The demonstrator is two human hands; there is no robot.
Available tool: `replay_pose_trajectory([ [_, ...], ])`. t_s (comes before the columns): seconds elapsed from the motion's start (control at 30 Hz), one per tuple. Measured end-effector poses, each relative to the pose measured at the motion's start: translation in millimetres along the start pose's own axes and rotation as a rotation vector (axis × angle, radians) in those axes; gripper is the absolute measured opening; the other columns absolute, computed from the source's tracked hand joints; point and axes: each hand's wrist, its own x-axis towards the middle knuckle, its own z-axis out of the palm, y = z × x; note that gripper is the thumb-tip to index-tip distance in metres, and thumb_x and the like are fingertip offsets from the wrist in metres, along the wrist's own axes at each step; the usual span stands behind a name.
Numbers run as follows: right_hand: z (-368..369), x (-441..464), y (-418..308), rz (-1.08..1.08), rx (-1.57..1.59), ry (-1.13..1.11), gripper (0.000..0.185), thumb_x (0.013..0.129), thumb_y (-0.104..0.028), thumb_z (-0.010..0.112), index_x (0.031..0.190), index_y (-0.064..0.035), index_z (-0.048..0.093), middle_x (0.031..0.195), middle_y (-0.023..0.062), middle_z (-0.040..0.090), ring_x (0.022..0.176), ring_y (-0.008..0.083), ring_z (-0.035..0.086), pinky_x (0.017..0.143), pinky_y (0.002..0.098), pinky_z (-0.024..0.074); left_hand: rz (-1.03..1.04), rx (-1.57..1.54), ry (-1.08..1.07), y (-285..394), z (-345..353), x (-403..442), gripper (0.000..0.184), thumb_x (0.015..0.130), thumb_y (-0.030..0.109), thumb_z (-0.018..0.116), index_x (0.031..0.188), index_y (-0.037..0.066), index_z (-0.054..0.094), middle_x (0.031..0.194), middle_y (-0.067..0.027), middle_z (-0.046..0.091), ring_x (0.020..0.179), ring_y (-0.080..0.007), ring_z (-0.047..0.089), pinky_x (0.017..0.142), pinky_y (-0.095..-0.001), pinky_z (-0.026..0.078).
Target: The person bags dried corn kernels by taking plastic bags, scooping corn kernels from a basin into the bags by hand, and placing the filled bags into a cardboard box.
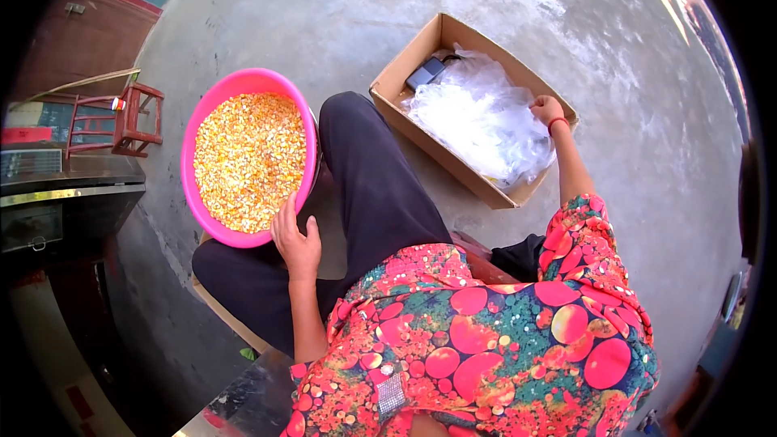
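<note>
A pink basin [190,170] full of yellow corn kernels [249,158] stands at the left, beside my knee. On its near right rim rests my left hand [296,236], fingers apart and holding nothing. A cardboard box [441,150] sits on the floor to the right, tilted in the view, with clear plastic bags [481,117] heaped inside. A dark box-shaped device [425,73] lies in its far left corner. My right hand [548,109], with a red band at the wrist, is at the box's right side, its fingers pinched on the edge of the plastic.
A small red wooden stool [137,121] stands at the far left, near a brown door [93,32]. Below it is a dark metal cabinet [73,194]. My bent legs lie between the basin and the box. Grey concrete floor [340,16] surrounds them.
</note>
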Motion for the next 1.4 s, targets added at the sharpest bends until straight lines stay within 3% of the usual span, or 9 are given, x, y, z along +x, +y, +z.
replay_pose_trajectory([
  [0.3,-110,-48,-192,-0.403,0.983,-0.381,0.016,0.092,-0.012,0.051,0.101,-0.0041,0.062,0.088,-0.0032,0.061,0.079,0.0041,0.056,0.069,0.0192,0.0451,-0.073,-0.115,-0.017,8,-11,7,0.050,0.078,0.009,0.060,0.126,0.004,0.048,0.118,-0.0154,0.055,0.111,-0.0309,0.050,0.099,-0.0426,0.034],
  [0.5,-94,-116,-294,-0.804,1.043,-0.411,0.015,0.092,-0.013,0.050,0.099,-0.0047,0.060,0.095,-0.0024,0.056,0.102,0.0071,0.046,0.093,0.0221,0.0309,-0.282,-0.993,0.127,39,-19,23,0.055,0.087,0.012,0.061,0.134,-0.001,0.036,0.128,-0.0202,0.048,0.119,-0.0261,0.048,0.098,-0.0356,0.040],
  [0.7,-36,-205,-385,-0.791,1.095,-1.092,0.013,0.092,-0.012,0.053,0.095,-0.0016,0.058,0.086,-0.0005,0.060,0.077,0.0050,0.058,0.066,0.0188,0.0453,-0.219,-1.623,0.164,52,-51,43,0.089,0.078,0.008,0.070,0.145,0.007,0.011,0.134,-0.0157,0.036,0.122,-0.0261,0.041,0.101,-0.0373,0.035],
  [0.8,-6,-226,-406,-0.743,0.927,-1.233,0.015,0.092,-0.013,0.054,0.099,-0.0015,0.060,0.087,-0.0005,0.061,0.080,0.0046,0.056,0.072,0.0188,0.0443,-0.284,-1.762,0.074,30,-63,31,0.038,0.081,0.007,0.067,0.117,0.004,0.054,0.103,-0.0035,0.056,0.090,-0.0104,0.054,0.081,-0.0249,0.045],
  [0.83,4,-222,-409,-0.744,0.873,-1.119,0.014,0.091,-0.012,0.054,0.099,-0.0019,0.060,0.086,-0.0012,0.060,0.079,0.0045,0.055,0.072,0.0191,0.0439,-0.308,-1.820,0.042,26,-71,25,0.010,0.086,0.008,0.062,0.096,0.005,0.062,0.088,0.0012,0.059,0.079,-0.0061,0.055,0.074,-0.0214,0.046],
  [1.0,34,-227,-412,-1.062,0.499,-0.077,0.015,0.086,-0.001,0.054,0.100,-0.0008,0.058,0.081,-0.0005,0.054,0.071,0.0039,0.048,0.064,0.0179,0.0399,-0.594,-1.806,0.623,3,-57,19,0.006,0.091,0.012,0.057,0.094,0.007,0.057,0.084,0.0020,0.058,0.078,-0.0059,0.055,0.071,-0.0219,0.045],
  [1.1,21,-299,-418,-0.919,0.602,-0.774,0.039,0.084,-0.009,0.063,0.119,-0.0044,0.046,0.061,-0.0011,0.051,0.053,0.0057,0.046,0.048,0.0230,0.0382,-0.629,-1.812,0.772,-4,-57,22,0.008,0.092,0.015,0.054,0.095,0.007,0.056,0.085,0.0013,0.056,0.080,-0.0068,0.054,0.073,-0.0233,0.045],
  [1.2,50,-338,-420,-1.337,0.181,-0.626,0.081,0.071,-0.020,0.074,0.138,-0.0077,0.030,0.073,0.0123,0.062,0.064,0.0285,0.063,0.058,0.0350,0.0490,-0.637,-1.744,0.851,16,-64,28,0.013,0.095,0.018,0.050,0.096,0.007,0.056,0.089,-0.0009,0.056,0.085,-0.0090,0.053,0.076,-0.0247,0.045],
  [1.4,84,-322,-426,-1.311,0.215,-0.198,0.034,0.077,-0.005,0.057,0.110,-0.0083,0.055,0.075,0.0145,0.061,0.068,0.0321,0.062,0.059,0.0374,0.0490,-0.507,-1.802,0.724,41,-79,17,0.015,0.096,0.020,0.048,0.096,0.007,0.055,0.091,0.0016,0.052,0.085,-0.0063,0.050,0.080,-0.0221,0.041],
])
